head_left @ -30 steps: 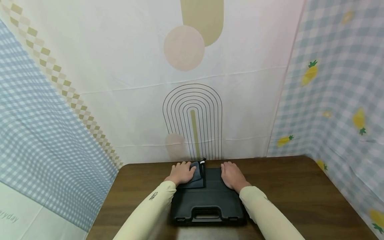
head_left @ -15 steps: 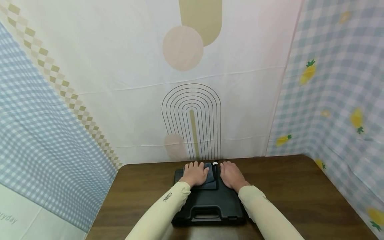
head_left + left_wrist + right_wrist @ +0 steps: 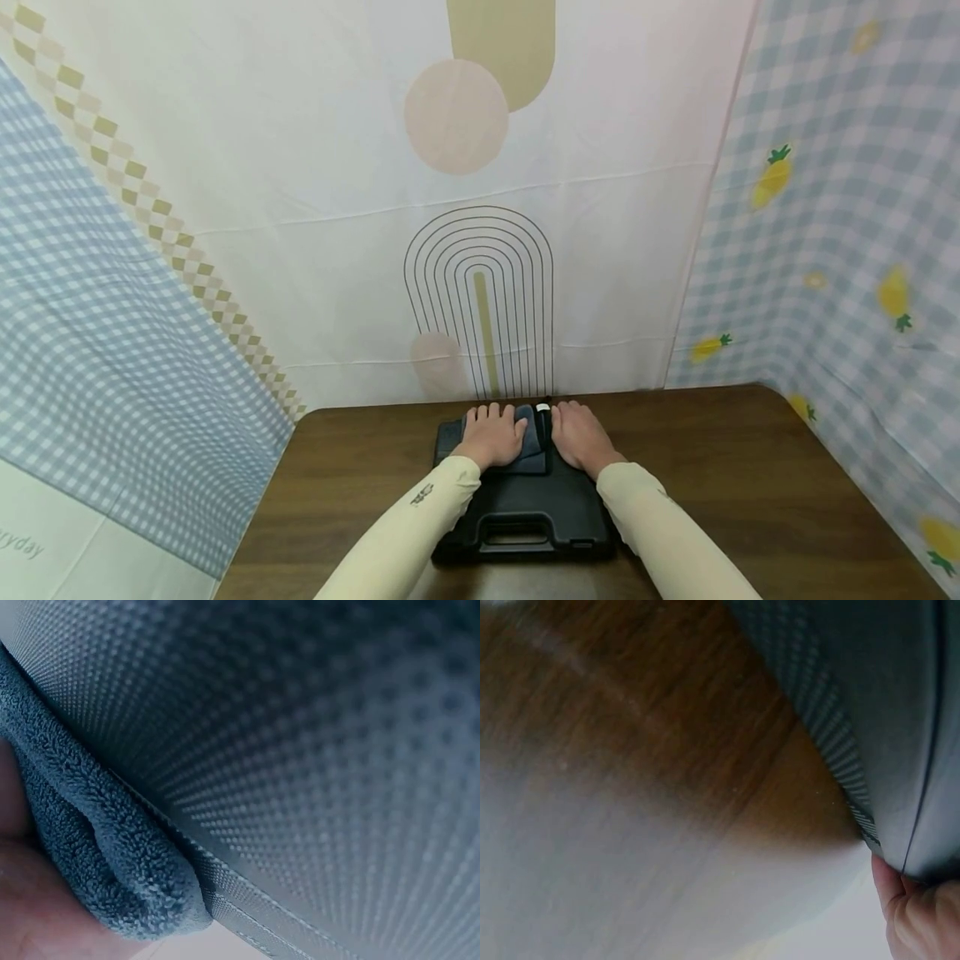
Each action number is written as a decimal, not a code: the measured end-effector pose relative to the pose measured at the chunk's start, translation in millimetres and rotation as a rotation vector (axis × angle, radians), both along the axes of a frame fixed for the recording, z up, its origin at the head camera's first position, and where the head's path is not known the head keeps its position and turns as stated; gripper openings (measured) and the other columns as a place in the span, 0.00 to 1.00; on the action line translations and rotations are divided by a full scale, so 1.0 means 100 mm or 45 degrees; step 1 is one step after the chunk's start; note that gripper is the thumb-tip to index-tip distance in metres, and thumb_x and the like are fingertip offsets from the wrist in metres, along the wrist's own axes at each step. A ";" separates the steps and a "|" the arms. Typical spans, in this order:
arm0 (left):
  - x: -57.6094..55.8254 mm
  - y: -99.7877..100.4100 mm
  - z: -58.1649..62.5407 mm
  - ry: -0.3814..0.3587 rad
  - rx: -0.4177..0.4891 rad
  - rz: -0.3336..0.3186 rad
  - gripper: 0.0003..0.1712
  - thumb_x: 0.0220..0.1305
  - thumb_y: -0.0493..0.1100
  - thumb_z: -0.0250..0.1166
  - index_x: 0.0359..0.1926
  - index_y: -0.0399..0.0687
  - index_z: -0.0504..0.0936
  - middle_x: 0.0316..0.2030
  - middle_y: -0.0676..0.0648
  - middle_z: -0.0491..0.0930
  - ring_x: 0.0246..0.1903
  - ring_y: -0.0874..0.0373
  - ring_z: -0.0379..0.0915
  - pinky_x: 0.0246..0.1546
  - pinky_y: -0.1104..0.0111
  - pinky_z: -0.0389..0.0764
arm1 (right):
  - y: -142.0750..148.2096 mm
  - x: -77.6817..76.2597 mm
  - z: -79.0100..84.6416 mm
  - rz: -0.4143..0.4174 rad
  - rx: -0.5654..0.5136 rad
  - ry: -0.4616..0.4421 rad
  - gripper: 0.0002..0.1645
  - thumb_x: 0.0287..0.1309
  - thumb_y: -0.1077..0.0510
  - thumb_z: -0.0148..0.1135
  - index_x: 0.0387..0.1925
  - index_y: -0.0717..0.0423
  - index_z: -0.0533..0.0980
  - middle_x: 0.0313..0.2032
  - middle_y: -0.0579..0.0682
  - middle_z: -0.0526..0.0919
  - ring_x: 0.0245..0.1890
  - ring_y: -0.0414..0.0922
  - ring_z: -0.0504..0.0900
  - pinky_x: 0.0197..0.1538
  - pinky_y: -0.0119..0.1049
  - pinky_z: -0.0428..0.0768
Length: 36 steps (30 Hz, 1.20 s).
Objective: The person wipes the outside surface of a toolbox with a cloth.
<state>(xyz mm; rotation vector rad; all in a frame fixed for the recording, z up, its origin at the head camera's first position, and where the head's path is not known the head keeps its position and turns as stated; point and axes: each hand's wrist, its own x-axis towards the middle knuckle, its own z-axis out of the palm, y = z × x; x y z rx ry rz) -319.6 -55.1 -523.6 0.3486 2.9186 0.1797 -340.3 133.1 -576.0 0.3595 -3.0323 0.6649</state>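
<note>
A black plastic carrying case (image 3: 536,508) lies flat on the table, its handle towards me. On its far half, my left hand (image 3: 491,435) presses a folded blue-grey cloth (image 3: 531,433) down with fingers stretched forward. The left wrist view shows that the cloth (image 3: 142,877) is fluffy and lies against the case's textured lid (image 3: 300,780). A dark strip and a small white patch (image 3: 543,407) show at the cloth's far right side. At the far right edge of the case, my right hand (image 3: 579,437) holds on; in the right wrist view its fingers (image 3: 889,881) grip the rim.
The brown wooden table (image 3: 720,483) extends to both sides of the case. A white patterned curtain (image 3: 615,250) hangs close behind its far edge. Checked fabric hangs at the left (image 3: 112,275) and right (image 3: 825,208).
My left hand has slid the cloth to the right across the case, uncovering the lid's far left part; in the last half second it has barely moved. The right hand stays put.
</note>
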 end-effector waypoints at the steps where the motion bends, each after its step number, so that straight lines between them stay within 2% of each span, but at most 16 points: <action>1: 0.00 -0.01 -0.01 0.014 -0.008 -0.004 0.33 0.88 0.60 0.38 0.79 0.49 0.67 0.76 0.38 0.68 0.76 0.38 0.63 0.80 0.45 0.60 | -0.01 0.00 0.00 -0.005 -0.009 -0.008 0.27 0.86 0.52 0.37 0.54 0.65 0.80 0.51 0.62 0.84 0.59 0.61 0.81 0.71 0.58 0.75; 6: 0.06 -0.03 -0.03 0.032 -0.019 -0.027 0.34 0.88 0.59 0.38 0.82 0.46 0.63 0.80 0.37 0.63 0.81 0.38 0.57 0.84 0.43 0.53 | -0.02 0.01 0.01 -0.015 -0.033 -0.029 0.28 0.87 0.52 0.36 0.56 0.66 0.80 0.53 0.64 0.84 0.61 0.62 0.81 0.72 0.59 0.74; 12: 0.21 -0.02 -0.02 -0.008 -0.009 -0.062 0.38 0.87 0.61 0.37 0.86 0.46 0.52 0.86 0.35 0.49 0.87 0.38 0.40 0.86 0.40 0.45 | -0.01 0.02 0.02 -0.043 -0.056 -0.033 0.29 0.86 0.53 0.36 0.58 0.68 0.79 0.54 0.66 0.83 0.61 0.64 0.81 0.70 0.60 0.76; 17: 0.37 -0.03 -0.04 -0.066 -0.020 -0.127 0.41 0.87 0.63 0.36 0.88 0.48 0.44 0.87 0.36 0.37 0.88 0.39 0.29 0.86 0.41 0.41 | 0.02 0.02 0.02 0.002 0.006 0.004 0.22 0.80 0.58 0.45 0.54 0.69 0.81 0.53 0.66 0.83 0.58 0.64 0.82 0.66 0.59 0.79; 21: 0.57 -0.05 -0.07 -0.072 -0.009 -0.170 0.42 0.87 0.64 0.35 0.88 0.48 0.42 0.87 0.36 0.33 0.88 0.39 0.27 0.86 0.41 0.41 | 0.05 0.02 0.02 0.095 0.086 0.092 0.18 0.75 0.64 0.50 0.54 0.71 0.81 0.52 0.65 0.84 0.55 0.63 0.82 0.65 0.59 0.80; 24: 0.75 -0.04 -0.05 -0.091 -0.023 -0.209 0.42 0.86 0.65 0.34 0.88 0.50 0.43 0.88 0.37 0.33 0.88 0.40 0.28 0.86 0.41 0.43 | 0.05 0.02 0.00 0.060 0.007 0.062 0.20 0.80 0.61 0.46 0.56 0.69 0.80 0.53 0.65 0.84 0.58 0.63 0.82 0.67 0.60 0.79; 28: 1.01 -0.03 0.00 -0.112 -0.082 -0.285 0.43 0.85 0.68 0.35 0.88 0.53 0.43 0.88 0.39 0.34 0.88 0.41 0.30 0.86 0.41 0.46 | 0.05 0.01 -0.01 -0.074 -0.184 -0.014 0.27 0.86 0.52 0.38 0.52 0.65 0.81 0.50 0.64 0.84 0.58 0.64 0.82 0.65 0.61 0.79; 32: 1.24 -0.02 0.00 -0.085 -0.108 -0.302 0.43 0.85 0.67 0.42 0.88 0.55 0.45 0.88 0.40 0.36 0.88 0.41 0.33 0.85 0.41 0.51 | 0.04 0.01 -0.01 -0.082 -0.198 -0.009 0.28 0.86 0.52 0.37 0.50 0.66 0.81 0.49 0.64 0.85 0.56 0.63 0.82 0.64 0.62 0.79; 36: 1.39 -0.03 -0.03 -0.071 -0.086 -0.281 0.44 0.84 0.64 0.49 0.88 0.57 0.45 0.88 0.40 0.37 0.88 0.41 0.34 0.84 0.41 0.54 | 0.04 0.03 -0.02 -0.063 -0.180 -0.033 0.30 0.87 0.52 0.35 0.56 0.68 0.80 0.54 0.66 0.84 0.60 0.65 0.81 0.66 0.62 0.78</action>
